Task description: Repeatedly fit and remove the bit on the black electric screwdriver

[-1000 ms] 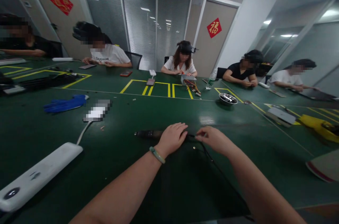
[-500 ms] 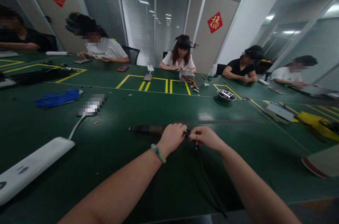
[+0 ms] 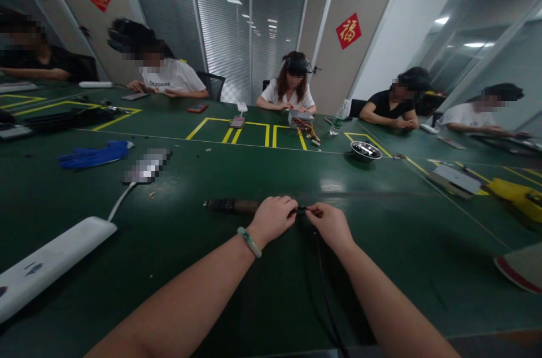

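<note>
Near the front middle of the green table [image 3: 423,245], the left hand [image 3: 273,217] lies curled over the near end of a dark tool [image 3: 231,205], a slim rod-shaped piece lying flat on the table and sticking out to the left of the hand; its fingers are closed around it. A pale green bracelet [image 3: 249,241] sits on that wrist. Just beside it, the right hand [image 3: 329,223] has its fingers pinched together on a black cable [image 3: 322,284] at the spot where the cable meets the tool, between the two hands; from there the cable trails across the table towards the person. Well to the left lie a white power strip [image 3: 51,262] with its cord and, farther back, a blue glove [image 3: 95,155]. Beyond the hands to the right stand a metal bowl [image 3: 365,150] and a water bottle [image 3: 339,118]. Other people sit along the far edge of the table with their own hands at work
</note>
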Tool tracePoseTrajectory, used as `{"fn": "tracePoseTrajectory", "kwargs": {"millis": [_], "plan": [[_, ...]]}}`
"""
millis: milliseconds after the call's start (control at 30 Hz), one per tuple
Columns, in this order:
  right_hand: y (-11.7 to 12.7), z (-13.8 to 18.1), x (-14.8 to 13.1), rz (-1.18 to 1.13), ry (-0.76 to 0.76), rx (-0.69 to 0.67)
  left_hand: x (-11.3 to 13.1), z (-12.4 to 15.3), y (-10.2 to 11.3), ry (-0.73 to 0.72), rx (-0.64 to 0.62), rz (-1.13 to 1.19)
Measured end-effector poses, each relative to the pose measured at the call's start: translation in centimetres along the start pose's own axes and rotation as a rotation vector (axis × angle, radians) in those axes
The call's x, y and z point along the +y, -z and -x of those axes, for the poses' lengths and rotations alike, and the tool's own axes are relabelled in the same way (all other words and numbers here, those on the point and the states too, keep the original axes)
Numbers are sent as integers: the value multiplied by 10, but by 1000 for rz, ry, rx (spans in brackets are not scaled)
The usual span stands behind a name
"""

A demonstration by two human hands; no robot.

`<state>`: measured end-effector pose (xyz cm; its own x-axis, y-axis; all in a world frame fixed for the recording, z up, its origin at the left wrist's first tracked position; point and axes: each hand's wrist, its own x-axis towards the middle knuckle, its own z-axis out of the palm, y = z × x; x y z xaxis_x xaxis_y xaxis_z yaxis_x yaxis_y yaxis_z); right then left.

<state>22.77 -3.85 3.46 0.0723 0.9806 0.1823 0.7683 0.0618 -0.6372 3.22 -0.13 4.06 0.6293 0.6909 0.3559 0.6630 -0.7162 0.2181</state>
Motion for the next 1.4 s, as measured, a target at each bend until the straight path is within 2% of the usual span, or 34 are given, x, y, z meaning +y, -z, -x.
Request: {"fn": "tracePoseTrajectory", "kwargs": {"millis": [100, 367, 633, 967, 1400], "plan": [[-1, 0, -1, 48, 43, -37, -2, 0, -1, -8, 2, 5], [-5, -1, 2, -41, 58, -106, -10, -1, -4, -66, 14, 24], [-7, -2, -6, 235, 248, 13, -8, -2, -2, -56, 8, 35], [-9, -5, 2, 347, 337, -40, -12, -2, -8, -26, 29, 53], [-3, -6, -1, 421, 408, -109, -11, -1, -3, -24, 25, 64]]}}
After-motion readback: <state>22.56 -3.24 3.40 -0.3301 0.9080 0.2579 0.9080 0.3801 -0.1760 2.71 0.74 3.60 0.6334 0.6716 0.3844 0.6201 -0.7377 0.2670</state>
